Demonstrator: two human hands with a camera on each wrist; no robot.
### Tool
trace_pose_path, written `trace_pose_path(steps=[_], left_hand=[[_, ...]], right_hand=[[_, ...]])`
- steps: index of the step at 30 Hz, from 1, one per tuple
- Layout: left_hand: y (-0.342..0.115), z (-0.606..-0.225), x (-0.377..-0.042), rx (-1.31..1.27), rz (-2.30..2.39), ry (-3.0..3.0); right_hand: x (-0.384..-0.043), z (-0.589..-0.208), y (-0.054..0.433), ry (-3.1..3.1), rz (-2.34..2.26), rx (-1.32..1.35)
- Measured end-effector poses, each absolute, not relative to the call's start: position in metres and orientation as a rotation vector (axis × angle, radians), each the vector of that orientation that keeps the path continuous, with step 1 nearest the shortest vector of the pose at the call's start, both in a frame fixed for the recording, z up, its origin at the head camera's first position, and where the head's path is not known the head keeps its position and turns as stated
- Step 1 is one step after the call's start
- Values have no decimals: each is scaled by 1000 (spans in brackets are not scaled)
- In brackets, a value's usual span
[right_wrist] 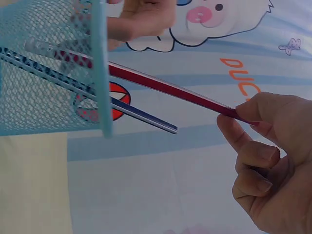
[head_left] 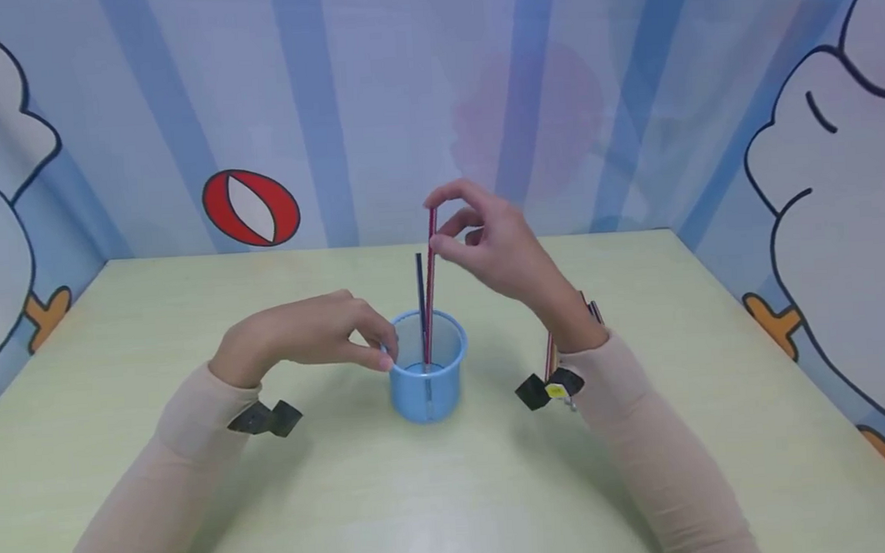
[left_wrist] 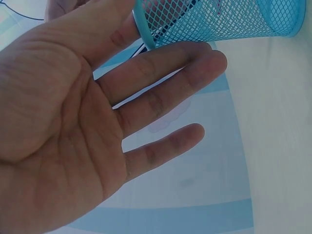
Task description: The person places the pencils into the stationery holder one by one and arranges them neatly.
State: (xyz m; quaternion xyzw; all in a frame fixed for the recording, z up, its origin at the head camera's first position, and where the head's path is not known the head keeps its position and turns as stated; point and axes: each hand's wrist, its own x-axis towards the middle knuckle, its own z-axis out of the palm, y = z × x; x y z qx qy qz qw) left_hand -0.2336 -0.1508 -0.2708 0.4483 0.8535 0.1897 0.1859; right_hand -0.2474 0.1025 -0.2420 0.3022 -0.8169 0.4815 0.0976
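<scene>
Slim red pencil [head_left: 429,294] pinched by R hand [head_left: 495,242]; below that hand, round lt-blue mesh cup [head_left: 422,397] held @ rim by L hand [head_left: 312,330].

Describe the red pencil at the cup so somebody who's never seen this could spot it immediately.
On the pale green table stands a blue mesh cup. Two pencils slant up from it. The red pencil is the one the right hand pinches; its dark blue neighbour isn't held.
</scene>
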Motion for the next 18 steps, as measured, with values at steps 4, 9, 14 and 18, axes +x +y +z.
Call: trace_pose_path(steps=[4,9,14,18], left_hand=[[-150,-271,-234,1255,535,2409],[-150,-271,-234,1239,532,2412],[-150,-272,-234,1239,525,2412],[-151,-272,-234,1241,519,2416]], right_hand=[[-250,-254,91,-2538,1281,983],[-253,-261,86,-2642,1153,1046],[-256,-258,93,-2711,1081,1049],[-260,-252,107,-2699,1161,966]])
